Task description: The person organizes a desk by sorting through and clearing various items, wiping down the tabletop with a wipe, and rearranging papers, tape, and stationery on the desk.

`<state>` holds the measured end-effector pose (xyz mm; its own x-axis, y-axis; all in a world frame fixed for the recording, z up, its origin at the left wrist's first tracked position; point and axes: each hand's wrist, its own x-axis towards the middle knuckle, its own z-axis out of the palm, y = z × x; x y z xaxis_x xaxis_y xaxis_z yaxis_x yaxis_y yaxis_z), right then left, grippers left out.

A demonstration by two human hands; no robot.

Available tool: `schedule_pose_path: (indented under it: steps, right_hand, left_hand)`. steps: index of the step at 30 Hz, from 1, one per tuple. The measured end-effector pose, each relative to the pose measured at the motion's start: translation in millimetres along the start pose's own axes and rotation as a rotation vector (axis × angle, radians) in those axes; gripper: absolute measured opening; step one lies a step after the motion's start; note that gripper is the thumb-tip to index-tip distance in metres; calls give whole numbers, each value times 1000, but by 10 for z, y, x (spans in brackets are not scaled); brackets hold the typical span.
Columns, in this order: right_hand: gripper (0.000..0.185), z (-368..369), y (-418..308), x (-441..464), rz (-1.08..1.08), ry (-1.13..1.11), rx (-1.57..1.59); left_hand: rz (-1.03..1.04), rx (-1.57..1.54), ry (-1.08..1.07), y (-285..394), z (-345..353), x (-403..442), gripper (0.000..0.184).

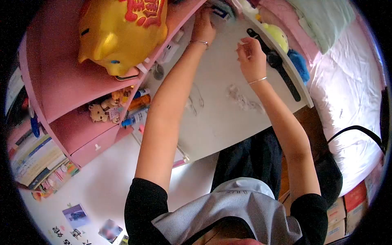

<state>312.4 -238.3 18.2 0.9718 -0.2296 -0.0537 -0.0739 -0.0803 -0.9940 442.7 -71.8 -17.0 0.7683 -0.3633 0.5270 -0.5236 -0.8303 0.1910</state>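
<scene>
My left hand [203,25] reaches to the far end of the white desktop, beside the pink shelf's edge. Its fingers look stretched out, though the tips are hard to see. Just right of it lies a small dark blue and white item [220,14]. Above the desk's right side, my right hand [251,57] has its fingers curled in; whatever may be between them is too small to make out. A black wristwatch [274,59] lies along the desk edge beside this hand. Nearer me is a crumpled clear plastic piece [243,99], with a thin pale cord [197,100] to its left.
A pink shelf [73,87] on the left carries a large golden piggy bank [122,34]. Small teddy bears [100,112] and several bottles [139,102] sit lower down. Books [36,157] stand at far left. A bed with white bedding [343,102] borders the desk's right side.
</scene>
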Motion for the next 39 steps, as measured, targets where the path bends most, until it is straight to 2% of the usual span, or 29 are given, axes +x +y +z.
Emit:
schedule_pose_path:
  steps: [3, 6, 8, 9, 10, 12, 15, 17, 18, 20, 23, 26, 29, 32, 35, 39]
  right_hand:
    - [18, -72, 20, -139, -11, 2, 33]
    - [15, -271, 94, -315, -33, -67, 25]
    - [14, -437, 15, -492, -43, -123, -75]
    - [16, -520, -43, -582, -69, -150, -145]
    - [19, -603, -16, -627, -208, -239, -236]
    - [25, -755, 42, -749, -488, -394, -412]
    - [35, -740, 67, -1062, -441, -522, -342]
    - [38, -690, 130, -1208, -558, -580, -477]
    - [40, -671, 167, -1261, -614, -608, -550]
    - [44, -563, 211, -1338, -585, -626, -654]
    - [50, -414, 441, -1419, -553, -575, -673]
    - [51, -394, 431, -1464, -545, -513, -695]
    - [52, -381, 383, -1474, -517, -495, -710]
    - [54, -386, 356, -1499, -474, -501, -710]
    - [57, -367, 394, -1575, -444, -488, -689]
    - [59, -364, 382, -1666, -466, -460, -712]
  left_hand:
    - [-185, -182, -42, 168, -141, -37, 36]
    - [-316, -196, 150, 564, -443, -250, 37]
    - [-495, -356, 27, 1015, -870, -600, 36]
    - [-510, -385, 40, 1264, -1054, -860, 35]
    - [-505, -415, 65, 1470, -1220, -1096, 34]
    - [-617, -411, -18, 1825, -1597, -1559, 32]
    - [-918, -290, -33, 2017, -1935, -2151, 34]
    - [-1105, -155, -74, 1935, -2058, -2491, 39]
    - [-1117, -129, -52, 1844, -2062, -2621, 44]
    - [-1141, -79, -20, 1627, -2005, -2774, 53]
    - [-821, 34, 19, 1370, -1887, -2532, 68]
    - [-770, 160, -204, 1315, -1782, -2188, 77]
    - [-1174, 82, -424, 1360, -1747, -1860, 84]
    - [-1179, 103, -241, 1198, -1528, -2010, 85]
    - [-972, 211, -254, 1051, -1354, -2208, 81]
    - [-969, 117, -324, 1013, -1334, -2083, 70]
